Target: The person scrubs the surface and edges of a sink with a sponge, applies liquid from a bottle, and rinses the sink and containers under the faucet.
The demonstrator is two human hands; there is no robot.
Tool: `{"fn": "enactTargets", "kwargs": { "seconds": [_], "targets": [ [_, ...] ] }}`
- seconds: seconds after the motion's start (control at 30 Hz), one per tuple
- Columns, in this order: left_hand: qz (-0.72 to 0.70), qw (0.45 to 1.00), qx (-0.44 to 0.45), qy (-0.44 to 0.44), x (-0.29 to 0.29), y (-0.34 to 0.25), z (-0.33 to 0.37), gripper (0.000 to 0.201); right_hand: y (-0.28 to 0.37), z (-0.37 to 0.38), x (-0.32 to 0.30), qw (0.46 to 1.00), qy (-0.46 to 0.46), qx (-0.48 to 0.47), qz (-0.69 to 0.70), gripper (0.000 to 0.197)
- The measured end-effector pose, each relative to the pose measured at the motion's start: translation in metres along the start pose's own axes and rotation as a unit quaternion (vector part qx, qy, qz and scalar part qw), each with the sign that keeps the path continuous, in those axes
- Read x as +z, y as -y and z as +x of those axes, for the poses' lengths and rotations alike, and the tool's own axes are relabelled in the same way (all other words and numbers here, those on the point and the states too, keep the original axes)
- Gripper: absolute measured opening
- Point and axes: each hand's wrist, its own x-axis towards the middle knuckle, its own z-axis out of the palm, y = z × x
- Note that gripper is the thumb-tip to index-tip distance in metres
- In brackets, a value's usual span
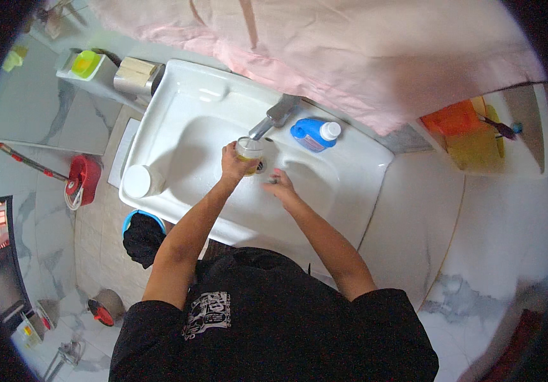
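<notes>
My left hand (234,165) is wrapped around a clear jar (250,147) with something yellowish in its lower part. The jar's mouth sits just under the spout of the metal faucet (273,120), over the basin of the white sink (188,207). To the right and a little nearer, my right hand (280,185) is held apart from the jar with its fingers closed. Something small and greyish shows at its fingertips, too small to name. Between the hands, the dark drain (260,167) is partly visible.
On the sink's rim stand a blue bottle with a white cap (314,134) and a white-lidded container (141,181). A blue tub with black cloth (142,237) is below left. Pink fabric (325,57) hangs beyond the faucet. Farther left is a red bucket (83,181).
</notes>
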Motion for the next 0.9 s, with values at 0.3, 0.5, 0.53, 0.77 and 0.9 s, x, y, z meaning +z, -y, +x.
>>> {"fn": "enactTargets", "kwargs": {
  "seconds": [0.3,0.5,0.53,0.77,0.9],
  "targets": [
    [0.006,0.997,0.065,0.042,0.015,-0.048,-0.026,0.077,-0.023,0.064,0.018,0.991,-0.076,-0.098,-0.04,0.077],
    [-0.224,0.956,-0.039,0.185,0.035,-0.054,-0.047,0.062,-0.03,0.007,-0.033,0.985,-0.127,-0.105,-0.06,0.053],
    [-0.288,0.929,-0.087,0.214,0.035,-0.051,-0.049,0.059,-0.021,-0.003,-0.042,0.989,-0.107,-0.06,-0.081,0.054],
    [-0.167,0.964,-0.036,0.204,0.047,-0.032,-0.061,0.052,0.066,-0.052,-0.137,0.963,-0.045,0.029,-0.263,0.057],
    [-0.125,0.965,-0.031,0.227,0.047,-0.017,-0.057,0.052,0.115,-0.065,-0.183,0.974,-0.157,0.086,-0.138,0.071]
  ]
}}
